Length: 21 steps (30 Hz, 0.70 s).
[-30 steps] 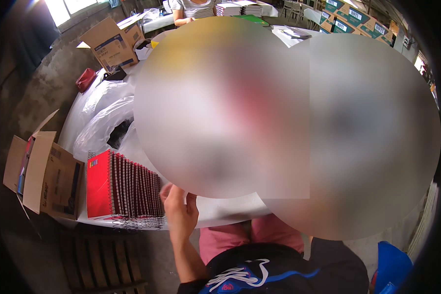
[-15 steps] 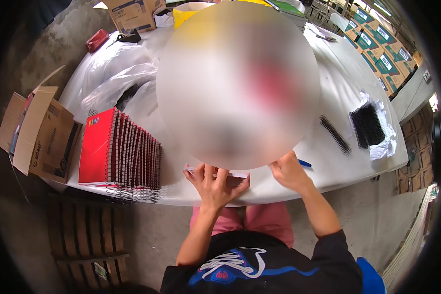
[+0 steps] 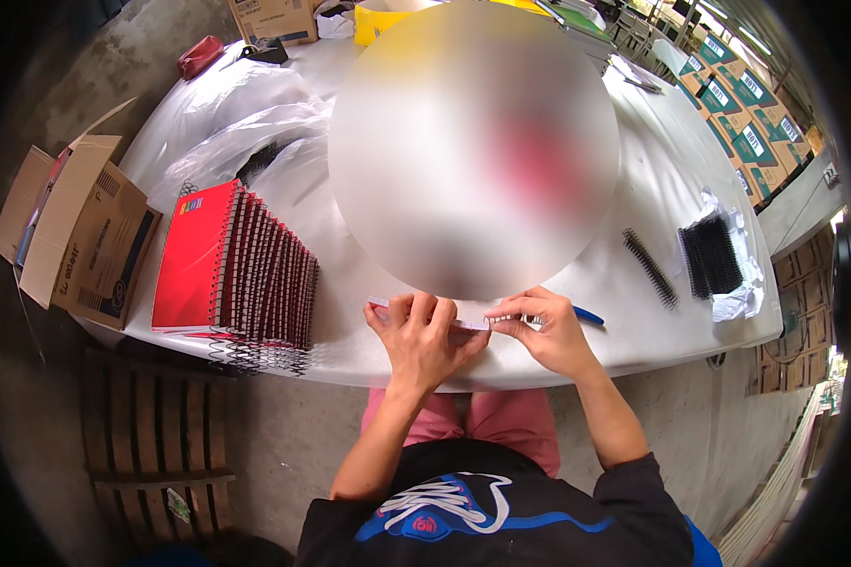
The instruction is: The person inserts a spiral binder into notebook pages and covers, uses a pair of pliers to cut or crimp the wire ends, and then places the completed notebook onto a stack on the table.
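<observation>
At the table's front edge, my left hand [image 3: 414,340] grips a notebook [image 3: 472,325] held edge-on, fingers over its far side and thumb at the near side. Pale page edges and a little red show. Thumb and fingers of my right hand [image 3: 553,338] pinch a spiral coil [image 3: 531,319] at the notebook's right end; how far it is threaded is too small to tell. A blue pen [image 3: 589,316] lies just right of this hand. To the left stands a stack of red spiral notebooks [image 3: 197,260], coils facing right. A large blurred disc hides the table's middle.
A loose black coil [image 3: 650,268] and a bundle of black coils [image 3: 711,257] on white paper lie at the right. An open carton [image 3: 99,241] stands far left, near clear plastic sheeting [image 3: 232,118]. A red pouch [image 3: 199,58] lies behind. Stacked cartons [image 3: 752,118] stand back right.
My right hand has moved slightly up and left to the notebook's right end, its fingers now pinching the coil there. The left hand keeps hold of the notebook. The whole view has shifted a little.
</observation>
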Each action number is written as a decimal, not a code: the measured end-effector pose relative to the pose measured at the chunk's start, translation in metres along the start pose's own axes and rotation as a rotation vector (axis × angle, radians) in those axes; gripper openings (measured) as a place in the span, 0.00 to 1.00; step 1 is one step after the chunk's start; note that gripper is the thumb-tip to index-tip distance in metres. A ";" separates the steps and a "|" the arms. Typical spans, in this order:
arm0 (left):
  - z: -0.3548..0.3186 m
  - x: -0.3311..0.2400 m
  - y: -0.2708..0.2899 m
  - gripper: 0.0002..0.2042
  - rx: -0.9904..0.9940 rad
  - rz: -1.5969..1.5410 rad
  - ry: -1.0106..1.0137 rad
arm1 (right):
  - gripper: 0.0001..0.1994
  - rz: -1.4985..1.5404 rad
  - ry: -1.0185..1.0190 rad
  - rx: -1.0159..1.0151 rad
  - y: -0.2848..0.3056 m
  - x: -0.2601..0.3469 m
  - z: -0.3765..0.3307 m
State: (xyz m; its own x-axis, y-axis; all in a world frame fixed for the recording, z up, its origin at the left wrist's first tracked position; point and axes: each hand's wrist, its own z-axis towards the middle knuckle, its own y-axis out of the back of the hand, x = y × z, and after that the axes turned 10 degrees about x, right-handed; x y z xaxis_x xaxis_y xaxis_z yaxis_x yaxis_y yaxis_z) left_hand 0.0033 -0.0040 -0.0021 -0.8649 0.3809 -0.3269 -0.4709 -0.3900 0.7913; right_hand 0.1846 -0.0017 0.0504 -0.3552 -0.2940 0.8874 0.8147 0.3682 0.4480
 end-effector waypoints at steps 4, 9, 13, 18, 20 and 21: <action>0.002 0.000 0.002 0.22 -0.010 0.009 -0.005 | 0.08 0.084 0.027 0.059 0.000 -0.009 0.002; 0.004 0.001 0.003 0.22 0.010 0.005 -0.017 | 0.06 0.100 0.121 0.018 -0.002 -0.015 0.001; 0.007 0.000 0.003 0.23 0.059 0.020 -0.018 | 0.12 0.172 -0.258 0.210 0.009 -0.002 0.003; 0.002 0.008 0.001 0.22 0.089 -0.033 -0.020 | 0.16 -0.225 0.018 0.085 0.008 0.010 0.004; 0.002 0.009 0.002 0.22 0.067 -0.029 -0.041 | 0.15 -0.307 0.104 0.110 0.012 0.006 0.000; 0.003 0.009 0.002 0.22 0.056 -0.027 -0.052 | 0.14 -0.327 0.120 0.126 0.012 0.000 -0.004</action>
State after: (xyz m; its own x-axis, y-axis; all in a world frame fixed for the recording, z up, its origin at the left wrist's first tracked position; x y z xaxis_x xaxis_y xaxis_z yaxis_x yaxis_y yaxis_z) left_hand -0.0048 0.0008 -0.0019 -0.8411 0.4341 -0.3228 -0.4823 -0.3316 0.8108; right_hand 0.1955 -0.0007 0.0555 -0.5255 -0.5125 0.6791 0.6015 0.3406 0.7226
